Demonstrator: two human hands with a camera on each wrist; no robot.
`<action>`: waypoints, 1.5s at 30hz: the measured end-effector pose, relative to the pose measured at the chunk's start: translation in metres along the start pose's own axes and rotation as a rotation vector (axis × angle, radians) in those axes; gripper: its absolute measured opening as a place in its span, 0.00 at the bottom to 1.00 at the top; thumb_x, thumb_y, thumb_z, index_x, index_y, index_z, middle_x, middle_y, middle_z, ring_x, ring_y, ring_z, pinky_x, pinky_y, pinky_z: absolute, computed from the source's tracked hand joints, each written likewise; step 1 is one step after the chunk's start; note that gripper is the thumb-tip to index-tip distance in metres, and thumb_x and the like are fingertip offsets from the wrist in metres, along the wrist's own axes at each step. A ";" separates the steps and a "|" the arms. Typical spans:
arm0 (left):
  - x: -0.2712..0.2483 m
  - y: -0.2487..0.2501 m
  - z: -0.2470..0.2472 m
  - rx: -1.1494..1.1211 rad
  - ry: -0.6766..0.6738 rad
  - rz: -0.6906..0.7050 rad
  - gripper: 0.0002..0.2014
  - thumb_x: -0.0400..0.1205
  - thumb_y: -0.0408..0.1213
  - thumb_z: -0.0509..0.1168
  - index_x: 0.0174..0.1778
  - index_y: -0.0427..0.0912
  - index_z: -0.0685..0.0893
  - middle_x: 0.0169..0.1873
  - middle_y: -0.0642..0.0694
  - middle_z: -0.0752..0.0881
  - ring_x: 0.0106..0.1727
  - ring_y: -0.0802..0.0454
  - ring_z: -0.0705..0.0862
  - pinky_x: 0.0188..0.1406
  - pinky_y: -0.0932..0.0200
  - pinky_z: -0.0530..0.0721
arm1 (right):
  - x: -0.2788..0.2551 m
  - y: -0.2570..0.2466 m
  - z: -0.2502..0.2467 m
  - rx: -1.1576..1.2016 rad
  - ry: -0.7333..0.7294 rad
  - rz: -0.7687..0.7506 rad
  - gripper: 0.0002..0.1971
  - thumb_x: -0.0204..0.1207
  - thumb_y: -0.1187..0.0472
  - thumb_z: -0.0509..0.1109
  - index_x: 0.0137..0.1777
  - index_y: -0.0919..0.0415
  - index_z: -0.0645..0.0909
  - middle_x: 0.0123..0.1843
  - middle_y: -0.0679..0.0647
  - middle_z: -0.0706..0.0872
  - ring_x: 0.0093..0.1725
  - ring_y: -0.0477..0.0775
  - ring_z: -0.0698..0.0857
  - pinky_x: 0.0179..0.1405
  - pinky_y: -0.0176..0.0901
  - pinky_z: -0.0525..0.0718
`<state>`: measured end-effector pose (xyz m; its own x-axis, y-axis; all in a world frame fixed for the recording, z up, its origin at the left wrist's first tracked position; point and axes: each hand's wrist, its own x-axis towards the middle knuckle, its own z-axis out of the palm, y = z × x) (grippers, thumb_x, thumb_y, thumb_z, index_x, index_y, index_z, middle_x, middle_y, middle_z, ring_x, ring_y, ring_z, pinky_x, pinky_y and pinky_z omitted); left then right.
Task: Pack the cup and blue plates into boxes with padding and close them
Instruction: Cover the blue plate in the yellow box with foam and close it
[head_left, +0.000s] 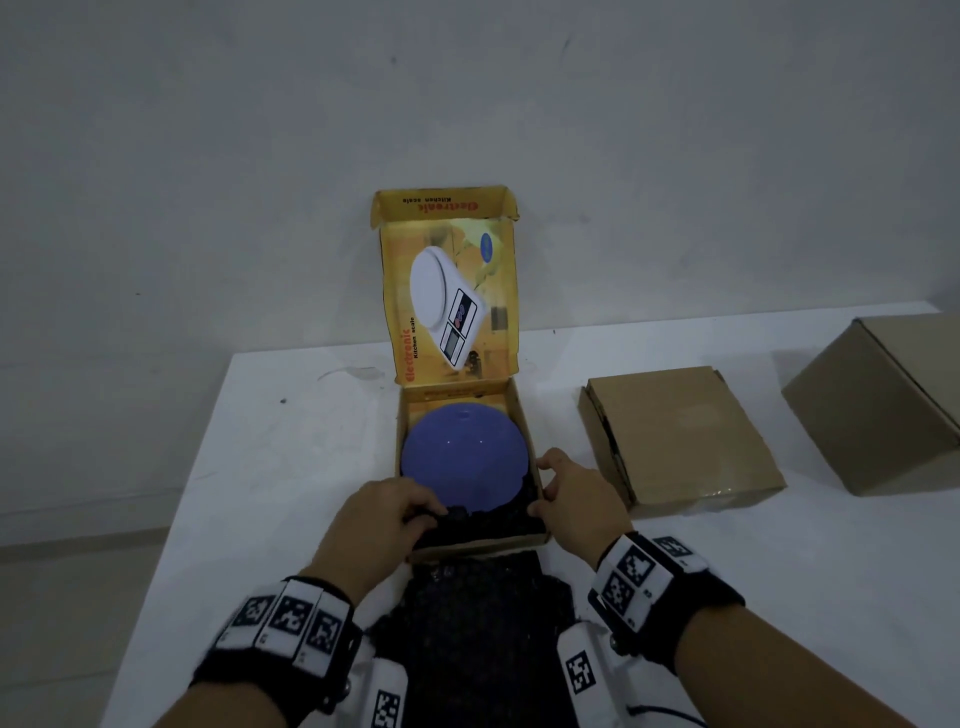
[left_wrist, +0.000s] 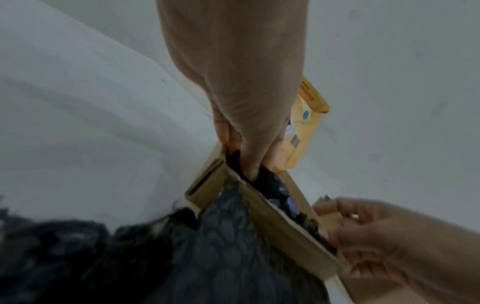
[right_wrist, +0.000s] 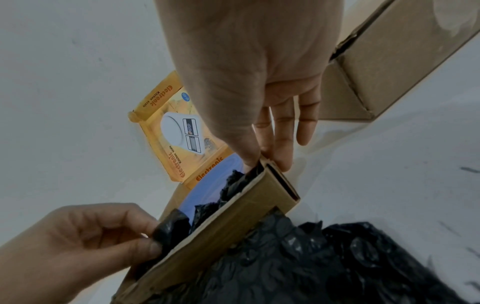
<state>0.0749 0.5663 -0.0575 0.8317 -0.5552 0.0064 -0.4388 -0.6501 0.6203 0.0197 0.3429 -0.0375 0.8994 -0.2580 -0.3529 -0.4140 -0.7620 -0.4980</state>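
A blue plate lies in the open yellow kitchen-scale box, whose lid stands up against the wall. Black bubble-wrap padding runs under the plate, over the box's near wall and out onto the table. My left hand pinches a fold of the padding inside the near left corner; the left wrist view shows its fingers dug into the black wrap. My right hand pinches the box's near right corner, thumb inside against the padding and fingers outside.
Two closed brown cardboard boxes sit to the right on the white table: a flat one close to the yellow box and a bigger one at the far right. The table's left edge is near my left arm.
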 end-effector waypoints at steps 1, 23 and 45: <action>0.002 0.003 0.001 0.075 -0.011 0.010 0.08 0.74 0.29 0.71 0.42 0.46 0.91 0.41 0.54 0.85 0.46 0.55 0.83 0.43 0.66 0.78 | 0.001 0.000 0.000 -0.003 -0.003 0.000 0.24 0.76 0.57 0.70 0.70 0.53 0.67 0.46 0.58 0.87 0.46 0.59 0.85 0.47 0.52 0.85; 0.015 0.046 0.046 0.215 -0.246 0.064 0.17 0.83 0.30 0.58 0.62 0.48 0.86 0.61 0.49 0.85 0.59 0.53 0.82 0.57 0.64 0.77 | 0.003 0.010 0.005 0.037 0.007 -0.037 0.21 0.76 0.57 0.70 0.67 0.55 0.70 0.51 0.58 0.88 0.52 0.59 0.85 0.47 0.46 0.82; 0.027 0.033 0.041 -0.126 -0.056 0.009 0.20 0.78 0.32 0.68 0.64 0.55 0.82 0.47 0.55 0.83 0.44 0.61 0.80 0.50 0.66 0.79 | 0.004 0.028 0.007 0.352 -0.090 0.055 0.24 0.67 0.49 0.79 0.60 0.53 0.77 0.52 0.58 0.88 0.51 0.57 0.87 0.54 0.51 0.85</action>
<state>0.0694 0.5088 -0.0692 0.8061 -0.5911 -0.0286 -0.3973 -0.5764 0.7141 0.0108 0.3243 -0.0580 0.8650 -0.2277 -0.4471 -0.4984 -0.4930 -0.7131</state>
